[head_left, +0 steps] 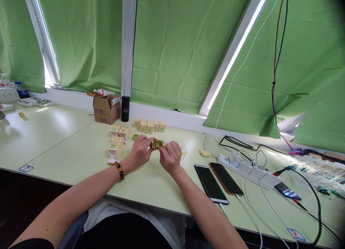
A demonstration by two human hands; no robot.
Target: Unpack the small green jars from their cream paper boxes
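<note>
Between my hands is a small olive-green open container with something small and pale inside. My left hand is closed, gripping its left side with thumb and fingers. On its lower right side, the fingertips of my right hand are pinched against the rim; any tiny item between them is too small to make out. A second green piece, perhaps a lid, lies just behind my left hand. Partly hidden behind my right hand, a clear plastic tray has small yellow bits in it.
Several opened small cartons stand left of my hands, with a row of closed cartons behind. Farther back are a cardboard box and a black tumbler. Two phones, a power strip and tangled cables occupy the right.
</note>
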